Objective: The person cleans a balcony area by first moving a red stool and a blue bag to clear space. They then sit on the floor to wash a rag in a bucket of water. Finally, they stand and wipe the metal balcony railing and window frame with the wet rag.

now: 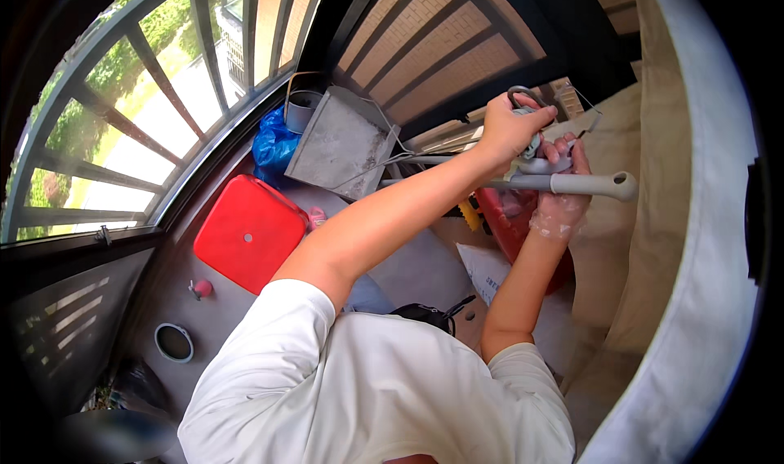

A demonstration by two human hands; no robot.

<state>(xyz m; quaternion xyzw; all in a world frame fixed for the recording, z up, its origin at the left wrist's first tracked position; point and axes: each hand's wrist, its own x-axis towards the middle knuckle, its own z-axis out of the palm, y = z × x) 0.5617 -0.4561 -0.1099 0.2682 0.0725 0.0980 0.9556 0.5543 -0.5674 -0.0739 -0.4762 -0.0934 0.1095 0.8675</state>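
Note:
My left hand (518,125) is closed around a tool with a dark ring-shaped handle (523,97), which looks like a pair of scissors. Just below it, my right hand (566,178) wears a thin clear plastic glove. Its fingers curl up around a grey pole with a rounded grip and a hanging hole (594,185). A second, paler handle (541,166) lies along that pole, against the gloved fingers. Between the hands is a small grey-green piece (532,146) that I cannot make out. A thin wire (590,103) rises beside the fingertips.
Below the poles stands a red bucket (510,219). A grey dustpan (339,146), a blue plastic bag (276,147) and a red stool (245,239) are to the left. Barred windows (167,97) curve behind, and a beige curtain (653,244) hangs right. A black bag (425,313) lies close to me.

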